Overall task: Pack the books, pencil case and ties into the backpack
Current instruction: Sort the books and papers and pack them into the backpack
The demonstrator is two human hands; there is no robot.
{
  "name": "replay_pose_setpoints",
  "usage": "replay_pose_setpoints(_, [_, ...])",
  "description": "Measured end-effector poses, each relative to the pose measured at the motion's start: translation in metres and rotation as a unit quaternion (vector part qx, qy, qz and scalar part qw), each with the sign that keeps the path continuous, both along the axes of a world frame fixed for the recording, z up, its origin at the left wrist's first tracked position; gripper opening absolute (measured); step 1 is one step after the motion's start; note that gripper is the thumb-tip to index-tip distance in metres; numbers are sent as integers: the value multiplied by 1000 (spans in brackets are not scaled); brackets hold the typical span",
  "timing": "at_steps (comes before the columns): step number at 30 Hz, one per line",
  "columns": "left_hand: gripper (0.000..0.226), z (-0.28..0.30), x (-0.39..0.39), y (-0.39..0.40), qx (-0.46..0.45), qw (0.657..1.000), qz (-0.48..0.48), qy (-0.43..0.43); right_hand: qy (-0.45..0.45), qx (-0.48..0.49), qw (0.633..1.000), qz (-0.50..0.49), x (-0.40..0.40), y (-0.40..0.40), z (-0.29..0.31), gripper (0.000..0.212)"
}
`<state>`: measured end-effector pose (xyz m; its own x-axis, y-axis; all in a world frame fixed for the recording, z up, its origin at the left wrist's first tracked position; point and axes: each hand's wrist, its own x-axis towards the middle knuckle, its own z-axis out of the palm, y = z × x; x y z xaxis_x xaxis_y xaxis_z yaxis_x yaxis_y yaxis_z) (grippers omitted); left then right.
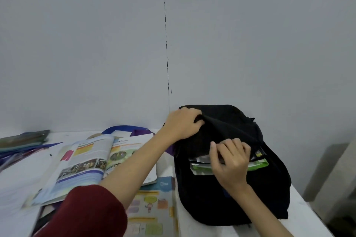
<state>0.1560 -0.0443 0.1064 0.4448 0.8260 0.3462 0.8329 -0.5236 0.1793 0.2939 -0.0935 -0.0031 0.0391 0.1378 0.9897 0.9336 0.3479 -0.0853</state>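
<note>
On the counter [300, 209], your left hand [182, 124] is gripping the backpack's [221, 194] flap while your right hand [230, 159] is pinching its opening over books [258, 165] inside; open books [84, 165] are lying left.

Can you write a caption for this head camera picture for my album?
Left hand grips the black fabric backpack flap while right hand pinches its opening.

Left arm: dark red long sleeve [86, 213], soft knit-like fabric, pushed up to the elbow, lower left of frame. Forearm bare below it. Right arm bare, lower right. Left hand [181, 123] and right hand [230, 161] bare; no rings or watch visible.
</note>
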Motion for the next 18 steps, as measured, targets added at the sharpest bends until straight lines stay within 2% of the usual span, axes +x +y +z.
replay_pose_setpoints(1, [25,-11,-14,0,-102,994,-24,-37,-1,-3,1000,-5,-5,1,5,30])
replay_pose_setpoints(3, [24,-28,-45,-8,-317,938,-61,-129,-11,-31,999,-8,-15,6,6,28])
replay_pose_setpoints(4, [25,-37,-63,-14,-387,903,-63,-176,-19,-56,998,0,-21,10,3,29])
replay_pose_setpoints(5, [24,-47,-84,-20,-420,877,-52,-227,-25,-86,996,8,-30,11,-2,29])
replay_pose_setpoints(7, [19,-68,-128,-28,-399,856,17,-328,-47,-134,989,34,-53,14,-12,30])
replay_pose_setpoints(8, [16,-78,-151,-30,-365,857,69,-357,-57,-153,985,53,-66,14,-17,29])
replay_pose_setpoints(10, [11,-100,-201,-31,-294,873,175,-349,-88,-203,971,93,-97,15,-21,30])
replay_pose_setpoints(12, [13,-120,-260,-38,-223,876,288,-318,-125,-292,940,120,-146,18,-20,33])
replay_pose_setpoints(15, [34,-140,-322,-46,-155,867,394,-261,-150,-492,840,171,-213,25,-22,38])
replay_pose_setpoints(18, [52,-151,-355,-47,-212,817,435,-312,-71,-607,747,261,-261,34,-37,47])
